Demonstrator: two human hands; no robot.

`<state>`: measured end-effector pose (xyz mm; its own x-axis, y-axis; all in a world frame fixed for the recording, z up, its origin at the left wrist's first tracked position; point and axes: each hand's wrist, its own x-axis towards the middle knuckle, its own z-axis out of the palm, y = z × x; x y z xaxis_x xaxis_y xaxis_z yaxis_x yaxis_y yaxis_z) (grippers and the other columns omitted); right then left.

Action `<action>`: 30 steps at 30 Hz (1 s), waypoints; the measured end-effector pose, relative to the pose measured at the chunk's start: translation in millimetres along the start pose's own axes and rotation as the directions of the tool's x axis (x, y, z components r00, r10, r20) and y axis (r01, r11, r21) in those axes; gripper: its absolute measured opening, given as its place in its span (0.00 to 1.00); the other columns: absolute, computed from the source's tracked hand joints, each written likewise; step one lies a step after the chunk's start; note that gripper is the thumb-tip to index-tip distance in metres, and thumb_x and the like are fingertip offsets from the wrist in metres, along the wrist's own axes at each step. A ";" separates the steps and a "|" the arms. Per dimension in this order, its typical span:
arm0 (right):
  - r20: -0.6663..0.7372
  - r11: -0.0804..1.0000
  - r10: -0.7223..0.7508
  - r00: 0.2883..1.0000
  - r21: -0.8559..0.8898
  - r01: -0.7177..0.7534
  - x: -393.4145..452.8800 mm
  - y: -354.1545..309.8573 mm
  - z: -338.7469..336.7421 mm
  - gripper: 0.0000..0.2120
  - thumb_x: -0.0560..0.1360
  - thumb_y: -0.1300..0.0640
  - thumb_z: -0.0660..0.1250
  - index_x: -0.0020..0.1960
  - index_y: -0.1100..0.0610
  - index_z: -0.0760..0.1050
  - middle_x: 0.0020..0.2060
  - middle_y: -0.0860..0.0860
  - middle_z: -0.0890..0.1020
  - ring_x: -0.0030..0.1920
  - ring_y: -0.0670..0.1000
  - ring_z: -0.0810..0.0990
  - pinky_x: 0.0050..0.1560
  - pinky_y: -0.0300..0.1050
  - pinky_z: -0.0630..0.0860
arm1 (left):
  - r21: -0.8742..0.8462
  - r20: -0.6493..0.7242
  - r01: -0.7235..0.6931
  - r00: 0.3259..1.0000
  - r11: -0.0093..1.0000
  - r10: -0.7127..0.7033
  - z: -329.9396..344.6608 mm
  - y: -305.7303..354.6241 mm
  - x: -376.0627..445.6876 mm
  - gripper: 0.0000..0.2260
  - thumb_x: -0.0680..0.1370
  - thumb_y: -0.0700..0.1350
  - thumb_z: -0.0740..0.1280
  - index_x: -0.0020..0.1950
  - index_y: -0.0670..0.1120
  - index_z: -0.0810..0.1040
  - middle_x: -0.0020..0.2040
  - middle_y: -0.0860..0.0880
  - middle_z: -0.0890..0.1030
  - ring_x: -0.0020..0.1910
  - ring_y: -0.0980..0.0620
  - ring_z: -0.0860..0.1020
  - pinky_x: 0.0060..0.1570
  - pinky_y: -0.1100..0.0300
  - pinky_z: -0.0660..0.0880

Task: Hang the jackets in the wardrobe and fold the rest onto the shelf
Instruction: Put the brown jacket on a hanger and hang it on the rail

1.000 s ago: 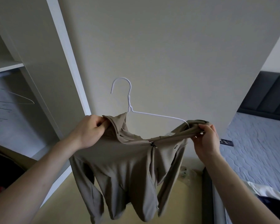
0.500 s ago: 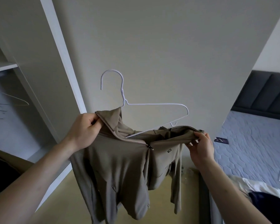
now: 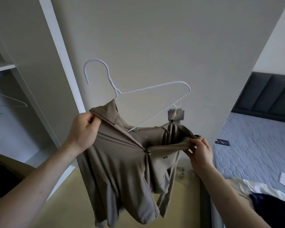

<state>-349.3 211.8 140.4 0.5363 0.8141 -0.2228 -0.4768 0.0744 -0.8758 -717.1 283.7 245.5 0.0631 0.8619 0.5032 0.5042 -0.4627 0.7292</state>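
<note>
A person held a tan jacket (image 3: pixel 122 162) mid-air beside the wardrobe (image 3: pixel 59 60). Left hand (image 3: pixel 82 130) gripped its collar over a white hanger (image 3: pixel 155 88); right hand (image 3: pixel 200 151) pinched the other shoulder, likely to pull it over the bare hanger arm.

Your left hand (image 3: pixel 84 130) grips the collar of a taupe zip jacket (image 3: pixel 122 170), your right hand (image 3: pixel 200 153) pinches its other shoulder edge. A white wire hanger (image 3: pixel 138 91) sits half inside the neck, its right arm bare above the cloth. The wardrobe (image 3: pixel 31 79) stands open at left, a bed (image 3: pixel 257 145) at right
</note>
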 end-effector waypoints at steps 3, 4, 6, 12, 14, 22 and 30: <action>0.014 1.000 0.020 1.000 -0.002 -0.020 -3.6 2.8 -2.1 0.17 0.79 0.68 0.62 0.35 0.53 0.69 0.35 0.54 0.79 0.39 0.53 0.80 0.41 0.49 0.82 | -0.045 0.038 0.025 0.999 0.999 -0.023 -0.8 -2.3 -0.4 0.23 0.77 0.54 0.63 0.34 0.35 0.71 0.34 0.47 0.69 0.38 0.52 0.66 0.38 0.54 0.65; 0.006 1.000 0.024 1.000 0.004 -0.024 -4.0 2.1 -2.3 0.17 0.80 0.68 0.62 0.35 0.53 0.68 0.35 0.54 0.79 0.39 0.53 0.80 0.41 0.49 0.81 | -0.047 0.073 0.021 0.997 0.999 -0.018 -1.3 -2.2 -0.7 0.23 0.77 0.54 0.63 0.34 0.35 0.70 0.35 0.48 0.68 0.38 0.52 0.66 0.39 0.54 0.65; -0.013 1.000 0.024 1.000 0.014 -0.024 -3.9 -1.4 -1.6 0.18 0.80 0.68 0.62 0.35 0.53 0.66 0.35 0.54 0.78 0.39 0.53 0.79 0.42 0.49 0.81 | -0.038 0.135 0.022 0.991 0.999 -0.016 -2.9 -2.3 -0.4 0.22 0.76 0.54 0.63 0.35 0.35 0.70 0.36 0.50 0.67 0.39 0.52 0.66 0.40 0.54 0.65; -0.019 1.000 -0.005 1.000 0.023 0.006 -3.4 -11.4 -2.2 0.17 0.80 0.68 0.62 0.36 0.53 0.66 0.37 0.54 0.77 0.42 0.54 0.79 0.48 0.54 0.81 | -0.118 0.102 0.029 0.995 0.993 -0.017 -3.2 -1.4 -3.3 0.23 0.77 0.55 0.63 0.39 0.33 0.75 0.39 0.49 0.73 0.41 0.53 0.69 0.42 0.55 0.68; 0.016 0.999 -0.004 1.000 -0.053 0.005 -5.6 -9.7 -2.7 0.17 0.80 0.69 0.62 0.36 0.54 0.67 0.37 0.55 0.78 0.41 0.53 0.80 0.49 0.56 0.83 | -0.101 -0.020 0.015 1.000 0.995 -0.018 -0.9 2.1 -6.3 0.23 0.78 0.54 0.63 0.37 0.34 0.74 0.35 0.48 0.72 0.37 0.55 0.68 0.36 0.58 0.66; 0.187 0.947 -0.040 0.982 -0.306 0.097 -17.9 5.6 0.1 0.10 0.81 0.68 0.63 0.45 0.56 0.70 0.40 0.55 0.79 0.39 0.50 0.82 0.40 0.47 0.84 | -0.152 -0.054 0.023 0.998 0.988 -0.031 2.0 3.1 -9.3 0.22 0.79 0.53 0.63 0.41 0.33 0.76 0.36 0.37 0.76 0.40 0.53 0.72 0.42 0.55 0.69; 0.335 0.713 -0.233 0.913 -0.579 0.395 -14.6 -14.1 35.1 0.12 0.82 0.54 0.69 0.65 0.45 0.77 0.40 0.54 0.85 0.29 0.47 0.78 0.29 0.41 0.76 | -0.247 0.150 0.019 0.988 0.969 0.019 1.9 15.4 -7.2 0.22 0.80 0.54 0.64 0.44 0.34 0.78 0.42 0.44 0.79 0.46 0.51 0.74 0.51 0.40 0.75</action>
<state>-374.8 219.1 171.0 0.3674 0.9189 0.1440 0.2750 0.0406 -0.9606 -708.1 270.8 252.3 0.2011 0.8745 0.4413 0.2770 -0.4829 0.8307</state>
